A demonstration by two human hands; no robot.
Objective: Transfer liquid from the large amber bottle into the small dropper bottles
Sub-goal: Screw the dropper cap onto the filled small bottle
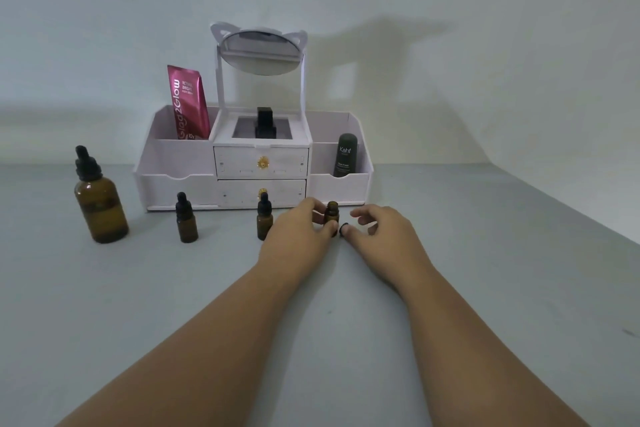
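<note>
Left hand (298,234) around uncapped dropper bottle (331,213)

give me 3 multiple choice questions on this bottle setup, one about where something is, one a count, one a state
1. Where does the large amber bottle stand?
A. on the table, left of the white organizer
B. on top of the organizer
C. right of the organizer

2. How many of the small dropper bottles are capped?
A. none
B. two
C. three

3. The one the left hand holds is
A. capped
B. lying on its side
C. upright, uncapped

Answers: 1 A, it stands alone at far left; 2 B, two wear black dropper caps; 3 C, its bare neck shows above the fingers.
</note>
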